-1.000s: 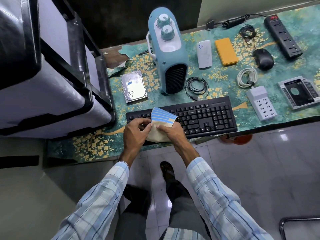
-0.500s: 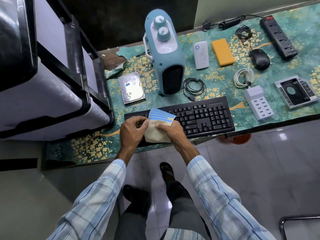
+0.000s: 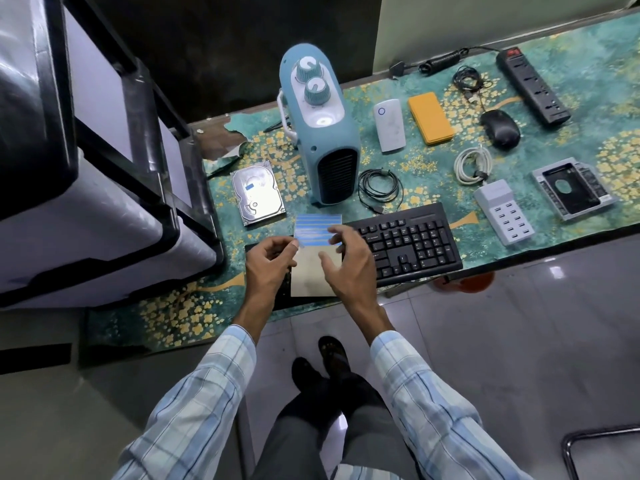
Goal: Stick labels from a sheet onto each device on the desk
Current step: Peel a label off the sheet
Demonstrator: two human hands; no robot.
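We hold the label sheet [image 3: 317, 249] above the keyboard [image 3: 408, 242] at the desk [image 3: 173, 317] edge, left hand [image 3: 272, 263] pinching its side, right hand [image 3: 348, 261] open-fingered over the blue strips. Peeling one strip cleanly likely means lifting a corner slowly. No writing is legible anywhere; the hard drive [image 3: 258, 192] carries a blue sticker.

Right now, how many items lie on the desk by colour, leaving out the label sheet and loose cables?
Black: 3 - keyboard, mouse, power strip
White or silver: 4 - hard drive, white device, USB hub, drive caddy
Blue: 1 - heater
Orange: 1 - orange pack
Total: 9
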